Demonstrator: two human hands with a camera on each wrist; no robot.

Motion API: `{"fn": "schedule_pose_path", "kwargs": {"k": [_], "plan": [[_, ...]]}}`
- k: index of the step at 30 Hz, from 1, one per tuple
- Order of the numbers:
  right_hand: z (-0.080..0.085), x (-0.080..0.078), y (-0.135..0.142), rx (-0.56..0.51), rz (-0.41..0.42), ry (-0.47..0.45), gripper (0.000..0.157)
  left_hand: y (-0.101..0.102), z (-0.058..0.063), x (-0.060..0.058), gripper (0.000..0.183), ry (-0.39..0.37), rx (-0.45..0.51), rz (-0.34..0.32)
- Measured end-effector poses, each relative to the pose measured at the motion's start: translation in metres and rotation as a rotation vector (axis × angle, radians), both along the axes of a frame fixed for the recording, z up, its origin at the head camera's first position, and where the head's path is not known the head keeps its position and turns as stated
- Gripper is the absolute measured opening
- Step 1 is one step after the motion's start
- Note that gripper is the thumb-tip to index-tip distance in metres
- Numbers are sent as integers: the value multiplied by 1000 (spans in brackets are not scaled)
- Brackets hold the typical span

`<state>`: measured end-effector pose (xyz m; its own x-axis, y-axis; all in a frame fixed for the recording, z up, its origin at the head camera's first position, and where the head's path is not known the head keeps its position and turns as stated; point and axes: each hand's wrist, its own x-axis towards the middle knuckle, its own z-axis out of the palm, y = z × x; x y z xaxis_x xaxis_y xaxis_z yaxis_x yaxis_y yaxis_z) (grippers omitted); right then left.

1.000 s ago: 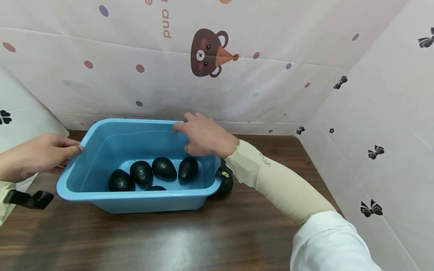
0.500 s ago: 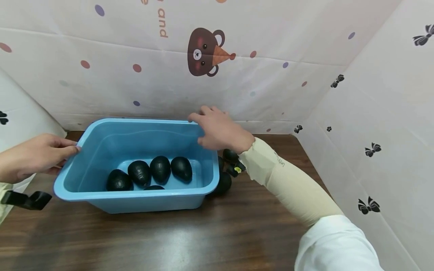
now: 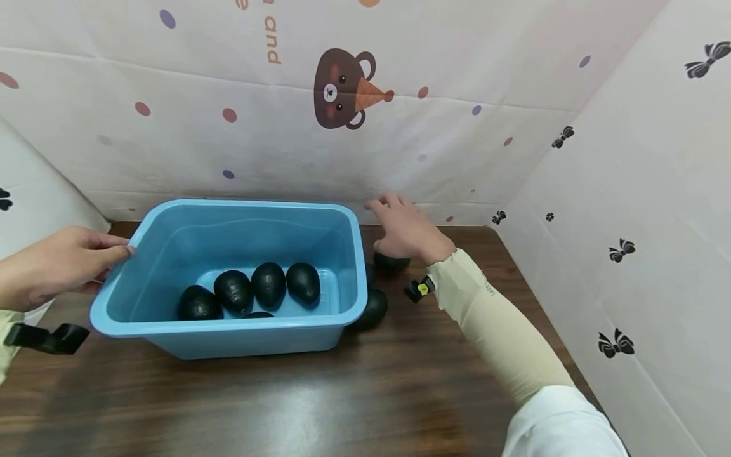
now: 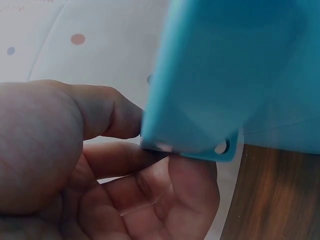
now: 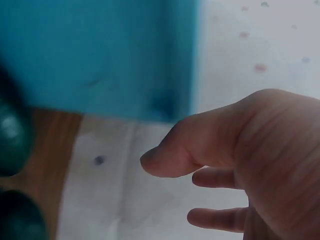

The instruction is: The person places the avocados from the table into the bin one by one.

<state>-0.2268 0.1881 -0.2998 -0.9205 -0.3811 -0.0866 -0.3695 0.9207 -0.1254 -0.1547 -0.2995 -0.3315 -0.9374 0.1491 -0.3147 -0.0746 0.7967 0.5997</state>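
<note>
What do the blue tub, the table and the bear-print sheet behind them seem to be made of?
The tub looks like moulded plastic: smooth, softly shiny, with rounded edges. The table looks like wood or wood-effect laminate: streaky brown grain, glossy glare. The sheet could be thin fabric or plastic film: fold creases and a fairly matte face leave that open.

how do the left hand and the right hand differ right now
The left hand grips the blue tub; the right hand holds nothing. The left hand is at the tub's left end, while the right hand is past its right end, above an avocado. Both hands are bare.
</note>
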Motion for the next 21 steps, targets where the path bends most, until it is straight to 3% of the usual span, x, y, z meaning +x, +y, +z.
{"fn": "schedule_pose_path", "kwargs": {"k": [12, 21], "plan": [[-91, -26, 53, -5, -121, -152, 80, 8, -4, -9, 64, 5, 1, 15], [-125, -30, 57, -12, -131, -197, 73, 13, -2, -10, 60, -23, 7, 12]]}}
